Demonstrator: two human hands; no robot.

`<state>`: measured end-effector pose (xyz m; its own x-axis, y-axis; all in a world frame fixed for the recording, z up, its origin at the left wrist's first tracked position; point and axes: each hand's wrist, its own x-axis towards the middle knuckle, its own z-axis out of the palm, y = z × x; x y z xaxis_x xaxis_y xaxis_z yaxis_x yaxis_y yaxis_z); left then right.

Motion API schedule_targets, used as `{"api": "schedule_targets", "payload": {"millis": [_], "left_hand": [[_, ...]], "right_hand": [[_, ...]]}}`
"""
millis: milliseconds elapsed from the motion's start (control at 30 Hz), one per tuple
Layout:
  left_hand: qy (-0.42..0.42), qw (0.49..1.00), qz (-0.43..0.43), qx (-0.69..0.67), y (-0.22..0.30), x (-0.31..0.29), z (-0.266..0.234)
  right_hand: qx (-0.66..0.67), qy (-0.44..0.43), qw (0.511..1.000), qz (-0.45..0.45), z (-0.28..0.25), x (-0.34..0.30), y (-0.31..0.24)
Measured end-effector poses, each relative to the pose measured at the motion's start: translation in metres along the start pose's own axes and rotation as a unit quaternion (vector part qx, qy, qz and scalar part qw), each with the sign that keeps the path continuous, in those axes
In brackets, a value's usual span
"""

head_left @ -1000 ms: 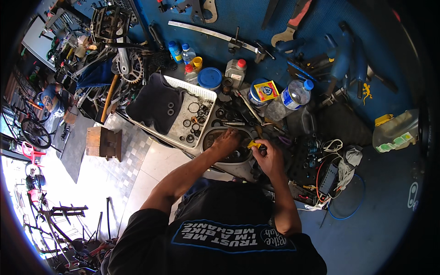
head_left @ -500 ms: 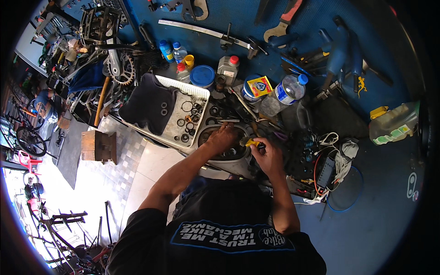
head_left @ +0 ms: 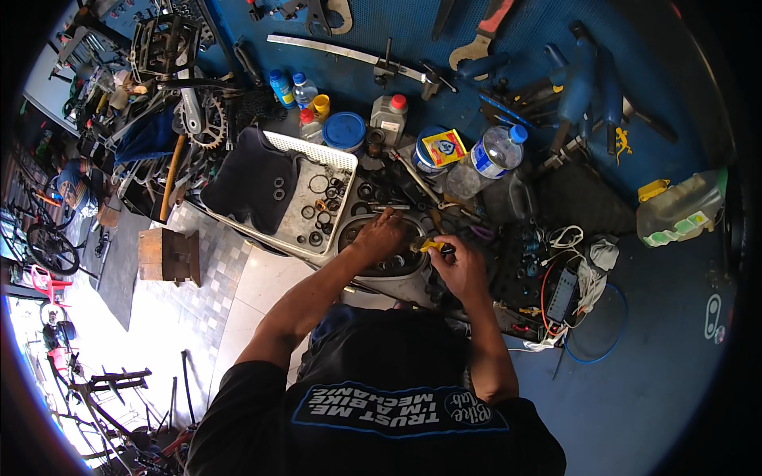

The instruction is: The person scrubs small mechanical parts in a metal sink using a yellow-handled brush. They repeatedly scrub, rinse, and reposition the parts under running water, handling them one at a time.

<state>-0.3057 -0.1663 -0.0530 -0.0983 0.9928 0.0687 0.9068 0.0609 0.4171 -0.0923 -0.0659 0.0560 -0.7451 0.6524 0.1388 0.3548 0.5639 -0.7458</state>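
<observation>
Both my hands are over a grey oval basin with dark contents and several ring-shaped metal parts. My left hand reaches into its left half, fingers curled downward around something hidden beneath them. My right hand, at the basin's right rim, is closed on a yellow-handled brush; its brownish head points left toward my left hand. What the brush head touches is too small to tell. To the left stands a white tray holding a dark cloth and several bearing rings.
Behind the basin stand a blue-lidded tub, a grey bottle with a red cap and a clear plastic bottle. Cables and a grey power strip lie at the right. Tools hang on the blue pegboard. A wooden box sits on the floor.
The whole view has shifted slightly left. My hands stay at the basin in nearly the same pose, with the yellow-handled brush still in my right hand.
</observation>
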Motion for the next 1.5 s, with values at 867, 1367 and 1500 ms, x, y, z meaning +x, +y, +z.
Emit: {"api": "schedule_targets", "payload": {"millis": [867, 1367, 1500], "left_hand": [[0.007, 0.997, -0.054, -0.046, 0.003, -0.003, -0.019], [0.090, 0.736, -0.243, -0.625, 0.000, -0.015, -0.021], [0.101, 0.700, -0.272, -0.653, 0.005, -0.030, -0.019]], "right_hand": [[-0.012, -0.009, 1.000, -0.020, 0.003, 0.010, 0.004], [-0.052, -0.071, 0.993, -0.073, 0.029, 0.020, 0.024], [-0.066, -0.102, 0.993, 0.007, 0.046, 0.028, 0.042]]}}
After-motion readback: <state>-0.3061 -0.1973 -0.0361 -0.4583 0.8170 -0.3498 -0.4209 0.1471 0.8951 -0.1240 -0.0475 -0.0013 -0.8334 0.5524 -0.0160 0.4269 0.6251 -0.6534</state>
